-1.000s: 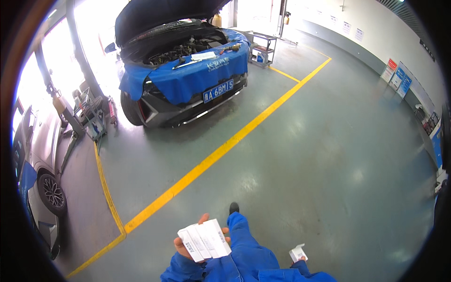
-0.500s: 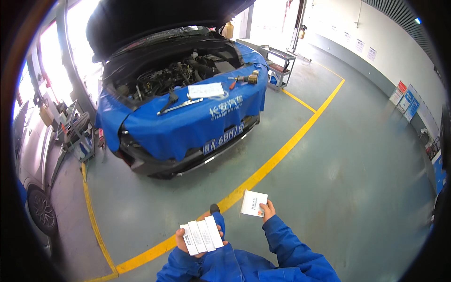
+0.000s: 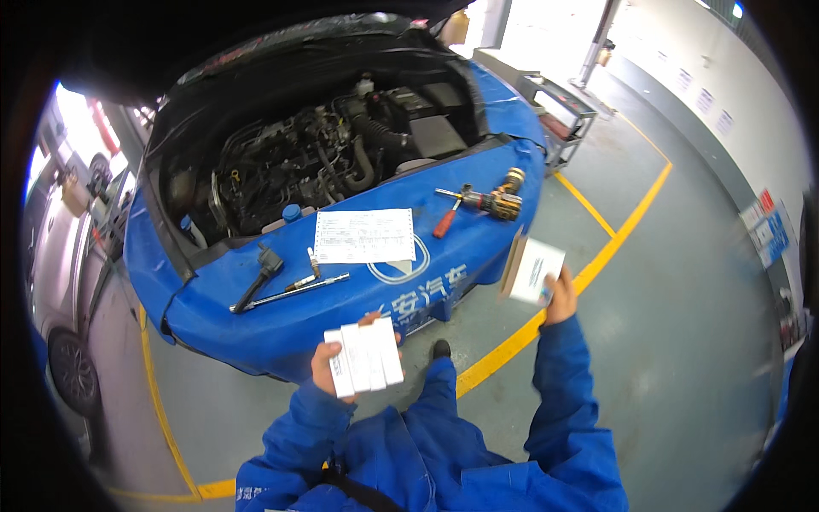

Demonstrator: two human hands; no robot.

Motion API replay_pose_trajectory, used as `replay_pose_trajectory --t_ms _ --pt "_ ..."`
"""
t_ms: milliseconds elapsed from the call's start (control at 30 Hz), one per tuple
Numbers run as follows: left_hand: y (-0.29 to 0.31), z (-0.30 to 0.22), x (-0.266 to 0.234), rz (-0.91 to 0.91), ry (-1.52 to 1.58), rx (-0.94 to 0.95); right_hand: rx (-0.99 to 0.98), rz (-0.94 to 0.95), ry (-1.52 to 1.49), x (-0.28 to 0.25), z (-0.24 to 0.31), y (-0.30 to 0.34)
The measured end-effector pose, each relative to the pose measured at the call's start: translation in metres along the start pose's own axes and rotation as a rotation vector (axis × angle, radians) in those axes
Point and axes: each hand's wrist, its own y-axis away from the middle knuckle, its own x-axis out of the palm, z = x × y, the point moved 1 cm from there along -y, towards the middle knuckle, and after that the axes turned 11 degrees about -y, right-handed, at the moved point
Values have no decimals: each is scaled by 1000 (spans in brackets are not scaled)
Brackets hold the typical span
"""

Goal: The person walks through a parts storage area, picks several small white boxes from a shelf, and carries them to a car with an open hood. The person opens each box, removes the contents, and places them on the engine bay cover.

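Observation:
My left hand (image 3: 322, 372) is closed around a row of several slim white cartons (image 3: 368, 358), held side by side near the car's front edge. In my right hand (image 3: 561, 299) is a wider white box (image 3: 537, 266), gripped at its right side; a brown face shows on its left. Beyond my hands, a blue cover (image 3: 213, 299) lies over the front of a car. On it rest a printed sheet (image 3: 365, 237), a black ignition coil (image 3: 263, 271), a long metal ratchet extension (image 3: 294, 293), a red-handled screwdriver (image 3: 445, 222) and a yellow-black power tool (image 3: 499, 203).
The raised hood bares the engine (image 3: 316, 145). A grey tool cart (image 3: 563, 119) stands past the car's right corner. Yellow lines (image 3: 486, 371) mark the floor. Another car (image 3: 64, 316) is at the left, and display boards (image 3: 772, 230) lean by the right wall.
I have stepped closer to the car, so its covered front and engine appear larger. Both hands have moved forward with their boxes, the right one also further to the right.

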Motion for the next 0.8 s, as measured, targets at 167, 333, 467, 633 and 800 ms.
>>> replay_pose_trajectory --t_ms 167,333,467,633,800 --pt "-104 -16 4 -304 -234 220 100 251 248 44 -36 -202" --pt "-149 -24 5 -754 -2075 390 318 403 435 89 -118 -281" --pt "-197 -13 -11 -633 -2306 98 418 503 604 90 -157 -317" --pt "-185 6 -17 -605 -2272 222 -8 678 1075 90 -128 -308" --pt "-138 22 -15 -903 -2154 184 16 654 559 109 -31 -235"
